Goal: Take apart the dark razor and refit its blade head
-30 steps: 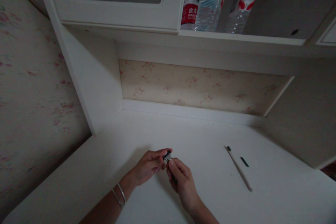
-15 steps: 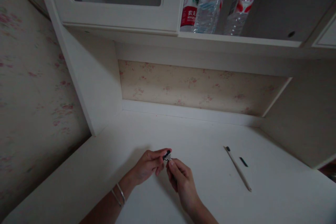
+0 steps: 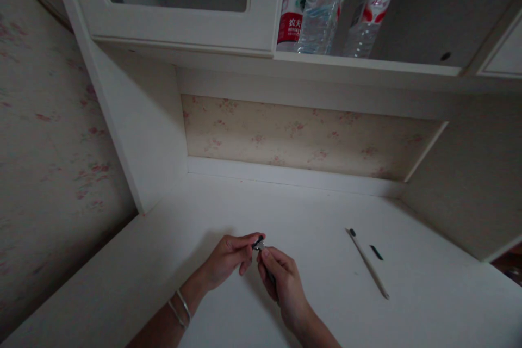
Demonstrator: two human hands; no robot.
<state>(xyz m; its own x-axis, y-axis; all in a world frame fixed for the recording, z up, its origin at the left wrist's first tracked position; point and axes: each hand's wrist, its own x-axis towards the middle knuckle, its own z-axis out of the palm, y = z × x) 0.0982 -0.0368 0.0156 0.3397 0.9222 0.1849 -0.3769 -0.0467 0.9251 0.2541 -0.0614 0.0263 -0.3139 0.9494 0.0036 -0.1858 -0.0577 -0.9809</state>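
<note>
Pinching sm. item [image 3: 259, 243]: L hand [image 3: 229, 258], R hand [image 3: 284, 280]; btls [image 3: 320, 19] in cab [image 3: 375, 67].

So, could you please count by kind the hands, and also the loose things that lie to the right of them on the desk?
Hands: 2 (left hand, right hand)
Pale stick: 1
Dark strip: 1
Total: 4

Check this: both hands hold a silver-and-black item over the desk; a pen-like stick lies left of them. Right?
No: the pen-like stick lies to their right, as the head view shows. The left hand and right hand do hold the silver-and-black item over the desk.
</note>
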